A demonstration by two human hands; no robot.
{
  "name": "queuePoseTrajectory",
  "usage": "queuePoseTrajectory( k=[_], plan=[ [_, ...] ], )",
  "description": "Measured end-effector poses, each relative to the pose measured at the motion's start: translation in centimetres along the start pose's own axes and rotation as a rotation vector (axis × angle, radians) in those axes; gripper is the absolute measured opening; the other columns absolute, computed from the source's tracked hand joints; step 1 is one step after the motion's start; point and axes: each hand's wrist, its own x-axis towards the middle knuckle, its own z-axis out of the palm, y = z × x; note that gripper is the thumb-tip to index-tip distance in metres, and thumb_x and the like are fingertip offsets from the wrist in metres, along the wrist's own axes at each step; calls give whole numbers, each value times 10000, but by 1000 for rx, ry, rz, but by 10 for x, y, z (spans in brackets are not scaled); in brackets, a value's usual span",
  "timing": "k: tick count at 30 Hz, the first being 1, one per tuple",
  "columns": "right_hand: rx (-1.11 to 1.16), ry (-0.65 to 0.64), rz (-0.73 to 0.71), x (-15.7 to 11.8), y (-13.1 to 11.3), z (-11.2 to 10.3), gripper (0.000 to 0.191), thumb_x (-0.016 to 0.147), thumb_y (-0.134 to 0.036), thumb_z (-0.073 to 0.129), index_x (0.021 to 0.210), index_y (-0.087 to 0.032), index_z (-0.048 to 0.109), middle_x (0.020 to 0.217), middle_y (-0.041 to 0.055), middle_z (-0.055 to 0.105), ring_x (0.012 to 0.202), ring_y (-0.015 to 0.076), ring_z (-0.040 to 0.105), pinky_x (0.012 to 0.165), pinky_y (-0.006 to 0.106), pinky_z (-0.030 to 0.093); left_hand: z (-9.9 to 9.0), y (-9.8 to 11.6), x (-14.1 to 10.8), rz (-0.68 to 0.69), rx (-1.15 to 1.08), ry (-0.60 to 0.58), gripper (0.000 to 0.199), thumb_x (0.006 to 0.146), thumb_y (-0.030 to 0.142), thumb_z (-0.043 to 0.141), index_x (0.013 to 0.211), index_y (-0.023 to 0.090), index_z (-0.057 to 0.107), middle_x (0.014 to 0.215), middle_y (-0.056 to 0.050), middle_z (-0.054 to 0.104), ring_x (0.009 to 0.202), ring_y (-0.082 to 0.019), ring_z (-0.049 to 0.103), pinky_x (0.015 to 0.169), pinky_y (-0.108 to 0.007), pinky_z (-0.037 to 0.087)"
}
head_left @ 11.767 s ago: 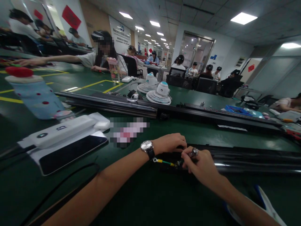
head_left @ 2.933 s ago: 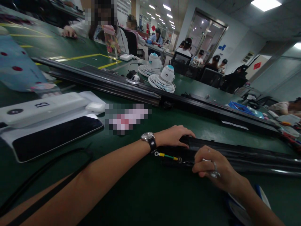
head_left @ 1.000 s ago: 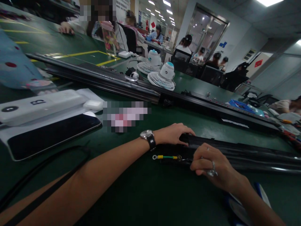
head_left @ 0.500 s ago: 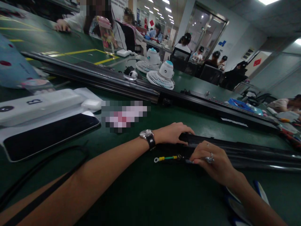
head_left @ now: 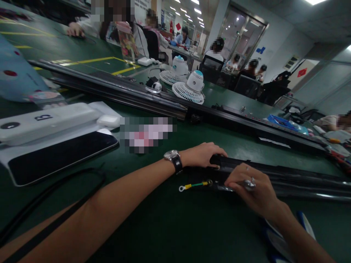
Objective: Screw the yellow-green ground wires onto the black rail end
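My left hand (head_left: 205, 154), with a watch at its wrist, is curled over the near end of a long black bar (head_left: 263, 168) that lies on the green table. My right hand (head_left: 252, 184) is closed in a pinch beside a second dark length, which has a glossy surface. What its fingertips hold is hidden behind the fingers. A short green wire (head_left: 197, 185) with yellow sleeves and a ring terminal at each end lies to the left of that hand. Its right ring reaches the end of the dark length; I cannot tell whether it is fastened there.
At left are a phone (head_left: 65, 156), a white box (head_left: 46, 122) and a black cord. Long dark bars (head_left: 115, 89) cross the table behind my hands, with two small white fans (head_left: 190, 87) beyond. Blue-edged objects (head_left: 278, 237) lie under my right forearm. Several people sit farther back.
My right hand has moved slightly to the right, away from the wire's ring, so more of that end shows. The left hand keeps its place on the bar.
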Motion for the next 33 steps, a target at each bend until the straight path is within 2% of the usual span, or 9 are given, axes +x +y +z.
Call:
queuePoseTrajectory(
  k=[3,8,13,18,23,28,31,33],
  plan=[
    [6,-50,-44,1,-2,2,89,969,-185,554,978,-206,640,859,28,700,793,172,640,741,333,483,0,0,0,-3,-4,7,442,838,309,700,1260,271,574,1227,-33,620,1083,-216,537,939,-336,390],
    [-68,34,32,-1,2,0,106,969,-156,538,960,-201,633,857,40,696,772,175,629,710,333,469,3,1,2,-25,18,14,420,833,295,702,1236,260,588,1195,-31,630,1055,-209,542,911,-325,403],
    [-9,-46,-21,0,-1,1,89,970,-177,550,989,-208,631,866,35,686,786,172,623,714,331,473,0,1,0,7,7,1,444,840,281,690,1267,271,572,1229,-31,621,1081,-212,533,938,-333,394],
    [-55,48,34,0,-3,1,93,973,-158,532,970,-196,616,844,49,689,748,173,615,671,328,464,5,-1,4,-30,16,4,433,830,333,708,1238,246,595,1199,-39,631,1072,-220,537,921,-332,408],
    [-12,-53,-3,3,-8,3,84,974,-181,543,987,-206,622,861,37,684,775,174,622,715,332,475,2,-1,2,-16,-9,-6,421,838,314,692,1245,256,598,1224,-39,623,1096,-224,528,947,-346,400],
    [-79,69,38,3,-6,4,92,970,-167,531,949,-199,614,812,37,672,715,165,608,656,310,458,-6,2,-1,12,-58,-34,435,851,318,679,1273,263,590,1208,-41,634,1072,-215,551,938,-342,411],
    [-25,6,9,2,-6,5,82,962,-164,545,966,-205,615,837,36,681,743,167,615,692,316,471,-4,5,5,-6,-3,-14,436,823,336,716,1236,248,610,1173,-44,649,1065,-220,568,912,-327,421],
    [-69,14,27,2,-5,6,78,964,-172,547,958,-204,618,823,34,678,736,169,610,688,321,465,-2,7,8,-24,63,-14,418,808,297,726,1209,248,619,1155,-42,655,1070,-221,572,897,-318,425]
  ],
)
